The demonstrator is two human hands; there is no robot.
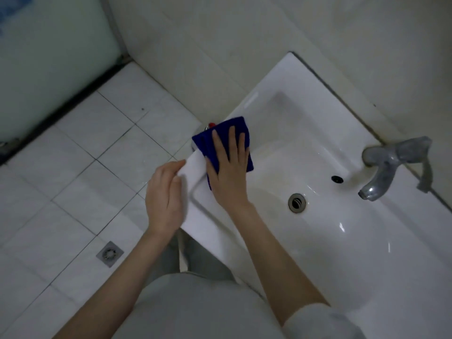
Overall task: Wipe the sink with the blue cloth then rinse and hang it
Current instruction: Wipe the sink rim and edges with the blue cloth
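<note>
Sink (318, 241): right hand (228, 165) flat, fingers straight, pressing blue cloth (234, 126) on rim; left hand (165, 194) relaxed, touching outer edge.

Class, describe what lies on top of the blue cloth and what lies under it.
The right hand presses flat on the blue cloth. Under it is the white sink rim; that covered patch is hidden. A small red-topped object peeks out at its far edge, unidentifiable.
</note>
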